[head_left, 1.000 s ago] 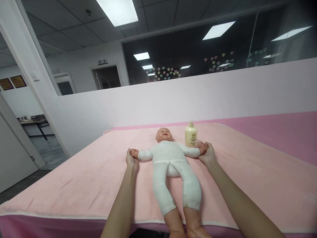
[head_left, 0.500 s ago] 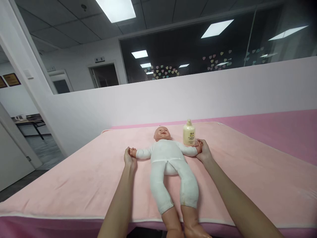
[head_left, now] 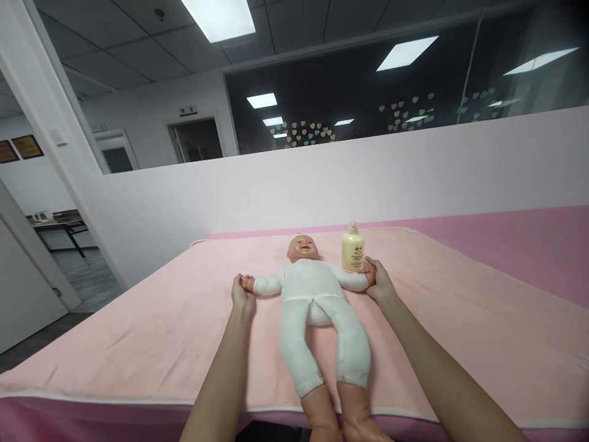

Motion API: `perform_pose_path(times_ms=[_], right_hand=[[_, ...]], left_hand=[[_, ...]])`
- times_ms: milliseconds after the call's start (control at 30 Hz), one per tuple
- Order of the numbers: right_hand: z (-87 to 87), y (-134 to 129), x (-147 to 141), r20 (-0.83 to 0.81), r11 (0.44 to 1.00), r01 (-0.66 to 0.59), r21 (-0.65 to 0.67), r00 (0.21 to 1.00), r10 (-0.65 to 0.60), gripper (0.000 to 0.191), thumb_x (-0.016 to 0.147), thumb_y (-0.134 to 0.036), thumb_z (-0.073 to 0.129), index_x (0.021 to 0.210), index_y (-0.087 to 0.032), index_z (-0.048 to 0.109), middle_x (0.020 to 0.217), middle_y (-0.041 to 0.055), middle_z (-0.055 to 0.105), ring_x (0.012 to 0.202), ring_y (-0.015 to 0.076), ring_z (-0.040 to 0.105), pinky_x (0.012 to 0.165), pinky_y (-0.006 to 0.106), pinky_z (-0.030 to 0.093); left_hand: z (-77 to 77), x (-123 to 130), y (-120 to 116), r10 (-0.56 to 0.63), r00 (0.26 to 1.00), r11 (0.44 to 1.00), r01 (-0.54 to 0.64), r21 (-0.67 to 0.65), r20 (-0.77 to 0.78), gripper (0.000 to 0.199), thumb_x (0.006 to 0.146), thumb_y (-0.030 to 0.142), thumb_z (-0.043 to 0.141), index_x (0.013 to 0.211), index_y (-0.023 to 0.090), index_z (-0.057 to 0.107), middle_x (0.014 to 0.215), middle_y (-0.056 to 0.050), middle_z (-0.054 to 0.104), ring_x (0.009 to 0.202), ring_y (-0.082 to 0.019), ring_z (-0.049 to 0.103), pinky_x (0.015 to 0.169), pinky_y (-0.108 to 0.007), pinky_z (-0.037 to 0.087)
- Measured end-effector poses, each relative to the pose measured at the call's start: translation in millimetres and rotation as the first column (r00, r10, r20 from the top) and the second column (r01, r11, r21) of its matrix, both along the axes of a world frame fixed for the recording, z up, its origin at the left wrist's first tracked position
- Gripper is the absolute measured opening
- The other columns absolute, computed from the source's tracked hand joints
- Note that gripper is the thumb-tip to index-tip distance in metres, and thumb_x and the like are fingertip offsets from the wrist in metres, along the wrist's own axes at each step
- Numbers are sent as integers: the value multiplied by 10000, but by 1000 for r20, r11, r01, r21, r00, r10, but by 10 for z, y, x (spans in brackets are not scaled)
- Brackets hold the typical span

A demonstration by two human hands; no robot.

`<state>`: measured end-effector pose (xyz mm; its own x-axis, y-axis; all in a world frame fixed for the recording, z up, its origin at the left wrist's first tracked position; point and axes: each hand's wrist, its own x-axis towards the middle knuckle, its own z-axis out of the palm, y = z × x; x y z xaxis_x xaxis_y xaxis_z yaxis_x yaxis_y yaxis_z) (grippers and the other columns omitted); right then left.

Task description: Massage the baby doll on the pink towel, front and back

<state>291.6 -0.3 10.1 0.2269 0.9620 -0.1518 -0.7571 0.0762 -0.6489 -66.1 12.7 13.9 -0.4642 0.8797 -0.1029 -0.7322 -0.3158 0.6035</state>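
A baby doll (head_left: pixel 313 282) with a white cloth body lies on its back on a pink blanket (head_left: pixel 184 337), head away from me and feet at the near edge. Both its arms are stretched out sideways. My left hand (head_left: pixel 242 296) is closed around the doll's hand on the left. On the other side, my right hand (head_left: pixel 381 282) grips the doll's other hand, with some of my fingers hidden behind it. Just beyond that doll arm stands a pale yellow lotion bottle (head_left: pixel 353 250), upright and close to my right fingers.
A low white wall (head_left: pixel 294 190) runs behind the bed, with a dark window (head_left: pixel 350 98) above it. Pink bed surface (head_left: pixel 529 245) shows at the right, past the blanket. A door (head_left: pixel 27 282) and a small table (head_left: pixel 64 226) are off to the left.
The whole view has shifted very slightly. Both hands keep the same hold on the doll's hands, and the doll and bottle stay in place.
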Motion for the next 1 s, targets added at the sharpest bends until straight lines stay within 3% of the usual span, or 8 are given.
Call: perform_pose_path(times_ms=[133, 300, 400, 567, 733, 833, 1000], right_hand=[[-9, -2, -10, -42, 993, 95, -67, 994, -98, 95, 692, -191, 613, 713, -229, 528, 630, -52, 651, 570, 146, 622, 560, 302, 557], [-137, 72, 59, -179, 986, 160, 46, 972, -150, 67, 720, -215, 542, 683, -218, 487, 623, -41, 614, 551, 113, 598, 591, 265, 554], [-207, 115, 85, -185, 986, 146, 79, 974, -130, 85, 682, -142, 490, 652, -215, 456, 606, -35, 593, 568, 117, 597, 590, 260, 548], [-260, 178, 69, -101, 992, 127, 15, 987, -125, 149, 689, -82, 499, 653, -219, 454, 605, -51, 593, 562, 109, 584, 573, 245, 544], [-316, 233, 76, -50, 996, 82, 46, 996, -80, 128, 797, -223, 514, 675, -222, 473, 627, -43, 601, 578, 112, 589, 588, 245, 552], [-302, 232, 81, -85, 995, 91, 42, 993, -88, 164, 839, -274, 477, 684, -222, 478, 607, -45, 586, 548, 101, 571, 575, 232, 546], [-248, 191, 86, -241, 987, 140, 76, 963, -118, 123, 787, -157, 436, 688, -217, 476, 605, -33, 579, 564, 108, 580, 595, 252, 554]], left_hand=[[21, 33, -29, 23, 997, 999, -20, -44, 70, 199, 857, 201, 541, 673, 172, 472, 619, 24, 518, 564, -72, 539, 654, -201, 488], [1, 11, -25, 16, 999, 1000, -16, 0, 42, 282, 875, 337, 515, 647, 183, 457, 613, 14, 510, 566, -95, 539, 661, -236, 485], [5, -3, -23, 10, 999, 1000, -11, 13, 34, 216, 865, 271, 463, 683, 170, 522, 659, -19, 550, 603, -114, 562, 667, -253, 478], [11, 23, -28, 91, 996, 994, -92, -59, -26, 167, 821, 133, 450, 798, 151, 614, 697, -12, 557, 572, -88, 530, 620, -226, 429], [-22, 41, -22, 95, 991, 992, -101, -70, -92, 152, 842, 113, 478, 867, 180, 613, 772, -6, 596, 634, -97, 565, 662, -237, 438], [-40, 37, -7, 94, 991, 994, -99, -45, -99, 169, 851, 88, 476, 899, 199, 593, 804, 0, 608, 671, -100, 584, 707, -244, 454], [-47, 34, 4, 48, 997, 999, -48, 1, -60, 125, 839, 99, 499, 905, 194, 544, 745, 5, 590, 667, -112, 593, 719, -260, 469]])
